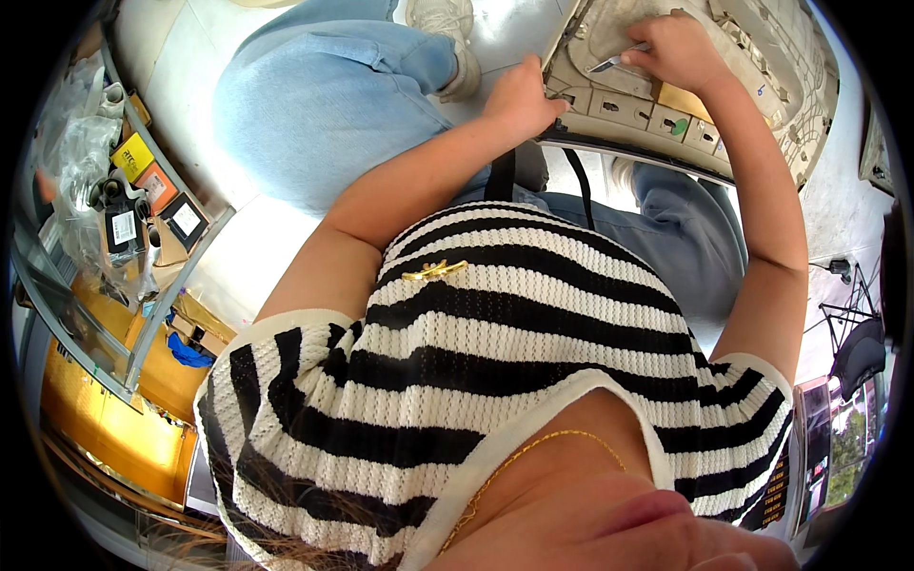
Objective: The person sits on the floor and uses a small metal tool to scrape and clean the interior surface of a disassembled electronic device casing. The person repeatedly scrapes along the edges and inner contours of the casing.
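Observation:
A large beige molded panel, much like a car's interior door trim seen from its back, rests across my lap at the upper right. My left hand is closed on its left edge, thumb laid over the rim. Farther right, my right hand is closed around a small tool with a thin metal blade; its handle is hidden in my fist. The blade's tip points left, over the panel's inner surface. A green round spot and several slotted holes show along the panel's near strip.
On my left stands a grey-framed glass case with small boxes, a yellow box among them, and clear plastic bags. A blue cloth-like item lies lower in it. A black lamp-like object stands at the right.

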Tool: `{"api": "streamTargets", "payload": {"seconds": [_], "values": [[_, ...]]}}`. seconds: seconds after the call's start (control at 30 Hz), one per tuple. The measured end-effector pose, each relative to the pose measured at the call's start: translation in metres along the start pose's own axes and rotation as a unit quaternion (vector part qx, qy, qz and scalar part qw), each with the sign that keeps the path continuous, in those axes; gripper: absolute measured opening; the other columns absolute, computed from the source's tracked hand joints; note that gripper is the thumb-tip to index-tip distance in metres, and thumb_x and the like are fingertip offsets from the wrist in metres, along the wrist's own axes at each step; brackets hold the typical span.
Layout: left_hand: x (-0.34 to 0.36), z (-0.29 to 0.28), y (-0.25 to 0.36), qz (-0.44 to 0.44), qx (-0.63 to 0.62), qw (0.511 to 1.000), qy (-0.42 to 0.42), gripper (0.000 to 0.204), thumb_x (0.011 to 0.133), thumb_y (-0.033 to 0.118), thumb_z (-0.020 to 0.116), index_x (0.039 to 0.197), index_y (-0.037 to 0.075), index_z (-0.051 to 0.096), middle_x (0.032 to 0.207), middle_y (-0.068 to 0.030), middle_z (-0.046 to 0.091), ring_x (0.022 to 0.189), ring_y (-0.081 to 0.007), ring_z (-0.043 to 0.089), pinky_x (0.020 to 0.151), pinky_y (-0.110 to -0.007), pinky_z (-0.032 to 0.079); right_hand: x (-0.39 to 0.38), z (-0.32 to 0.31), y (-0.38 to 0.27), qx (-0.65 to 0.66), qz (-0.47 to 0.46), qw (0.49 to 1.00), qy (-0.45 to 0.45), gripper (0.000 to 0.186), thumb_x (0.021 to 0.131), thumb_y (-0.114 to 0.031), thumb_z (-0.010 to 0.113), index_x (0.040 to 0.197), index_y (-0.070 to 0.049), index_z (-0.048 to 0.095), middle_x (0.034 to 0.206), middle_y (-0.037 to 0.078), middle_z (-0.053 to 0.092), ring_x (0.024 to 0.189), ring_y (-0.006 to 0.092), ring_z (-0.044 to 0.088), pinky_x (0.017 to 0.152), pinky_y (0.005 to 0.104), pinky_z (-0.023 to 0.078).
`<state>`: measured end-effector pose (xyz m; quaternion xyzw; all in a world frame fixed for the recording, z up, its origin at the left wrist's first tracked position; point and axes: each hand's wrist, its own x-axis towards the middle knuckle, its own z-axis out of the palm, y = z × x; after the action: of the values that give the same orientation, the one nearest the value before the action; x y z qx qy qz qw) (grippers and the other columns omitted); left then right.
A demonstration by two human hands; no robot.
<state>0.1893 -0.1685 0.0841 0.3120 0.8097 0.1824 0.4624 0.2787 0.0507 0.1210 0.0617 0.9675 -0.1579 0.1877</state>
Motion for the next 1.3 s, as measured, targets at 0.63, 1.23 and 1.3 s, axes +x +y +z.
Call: {"api": "streamTargets", "payload": {"seconds": [0.63, 1.23, 1.3], "values": [[0.000, -0.001, -0.007, 0.010, 0.011, 1.000, -0.003, 0.050, 0.067, 0.027, 0.075, 0.096, -0.005, 0.050, 0.083, -0.0208, 0.062, 0.083, -0.0349, 0.062, 0.074, -0.041, 0.048, 0.006, 0.001, 0.014, 0.041, -0.029, 0.999, -0.011, 0.030, 0.064, -0.038, 0.070, 0.059, -0.010, 0.059, 0.059, 0.014, 0.057, 0.058, 0.0344, 0.057, 0.054, 0.0421, 0.045], [-0.001, -0.005, -0.001, -0.014, 0.003, 1.000, -0.028, 0.048, 0.068, 0.025, 0.074, 0.096, -0.003, 0.049, 0.092, -0.0214, 0.061, 0.094, -0.0360, 0.059, 0.080, -0.043, 0.047, 0.009, -0.001, 0.013, 0.030, -0.023, 0.999, -0.037, 0.033, 0.065, -0.040, 0.069, 0.060, -0.010, 0.058, 0.059, 0.014, 0.057, 0.060, 0.0354, 0.057, 0.056, 0.0429, 0.045], [-0.001, -0.005, 0.000, -0.018, 0.007, 0.999, -0.027, 0.047, 0.068, 0.025, 0.074, 0.096, -0.003, 0.049, 0.092, -0.0211, 0.061, 0.094, -0.0360, 0.059, 0.080, -0.043, 0.047, 0.008, 0.002, 0.014, 0.038, -0.027, 0.998, -0.034, 0.032, 0.065, -0.040, 0.069, 0.061, -0.010, 0.058, 0.060, 0.014, 0.057, 0.061, 0.0353, 0.057, 0.056, 0.0426, 0.045]]}}
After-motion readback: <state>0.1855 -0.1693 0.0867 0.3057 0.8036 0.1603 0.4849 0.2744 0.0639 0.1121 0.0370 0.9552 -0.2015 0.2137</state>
